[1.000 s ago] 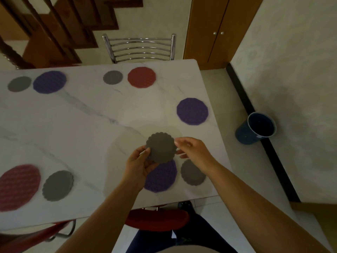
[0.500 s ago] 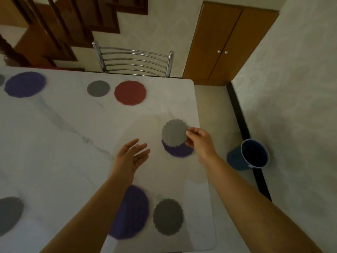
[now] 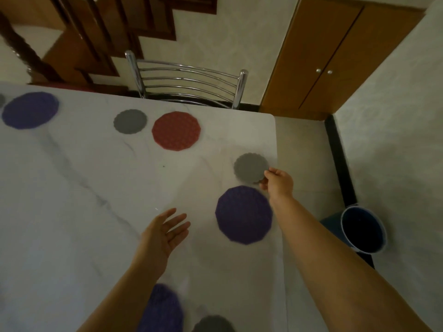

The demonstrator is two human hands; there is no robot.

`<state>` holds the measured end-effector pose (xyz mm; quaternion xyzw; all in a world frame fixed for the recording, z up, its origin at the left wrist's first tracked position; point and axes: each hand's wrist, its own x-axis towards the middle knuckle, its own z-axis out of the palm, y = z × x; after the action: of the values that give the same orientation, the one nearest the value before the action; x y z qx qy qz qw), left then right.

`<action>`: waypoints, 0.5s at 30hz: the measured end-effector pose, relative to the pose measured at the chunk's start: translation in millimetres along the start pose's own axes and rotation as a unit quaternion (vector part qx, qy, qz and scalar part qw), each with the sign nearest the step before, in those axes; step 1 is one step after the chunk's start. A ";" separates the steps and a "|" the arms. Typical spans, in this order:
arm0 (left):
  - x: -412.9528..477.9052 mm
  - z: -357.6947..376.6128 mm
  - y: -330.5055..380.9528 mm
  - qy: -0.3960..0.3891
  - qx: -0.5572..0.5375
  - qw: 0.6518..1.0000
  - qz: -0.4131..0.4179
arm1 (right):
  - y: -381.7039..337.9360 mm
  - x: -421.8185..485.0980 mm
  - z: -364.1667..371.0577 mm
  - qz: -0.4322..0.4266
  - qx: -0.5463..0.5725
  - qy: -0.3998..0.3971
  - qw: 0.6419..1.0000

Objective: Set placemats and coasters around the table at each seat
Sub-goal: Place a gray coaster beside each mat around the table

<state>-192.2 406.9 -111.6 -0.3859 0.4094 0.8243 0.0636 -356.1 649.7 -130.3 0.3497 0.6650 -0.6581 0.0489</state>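
The white marble surface (image 3: 96, 212) ends close on my right, so this seat's pieces should stay inside that edge. The round purple woven placemat (image 3: 243, 215) lies flat near it. Just beyond, apart from it, is the grey scalloped coaster (image 3: 250, 167). My right hand (image 3: 279, 182) pinches its near rim; I would press it flat before letting go. My left hand (image 3: 165, 233) hovers, fingers loosely spread, holding nothing.
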 end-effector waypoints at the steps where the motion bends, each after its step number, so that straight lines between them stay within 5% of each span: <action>1: 0.2 0.0 -0.8 0.001 -0.005 1.000 -0.005 | 2.2 3.7 0.7 -0.013 -0.025 0.009 1.000; 7: -0.1 -6.5 -1.8 0.009 -0.018 1.000 -0.019 | 4.4 7.8 -4.0 -0.055 -0.124 0.016 0.991; 15: -10.7 -24.3 0.0 0.003 -0.038 0.999 -0.028 | -3.4 -21.0 -8.9 -0.046 -0.087 0.017 0.995</action>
<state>-170.5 391.6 -113.2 -0.4019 0.3671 0.8359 0.0708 -338.6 649.8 -115.3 0.3245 0.7355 -0.5935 0.0374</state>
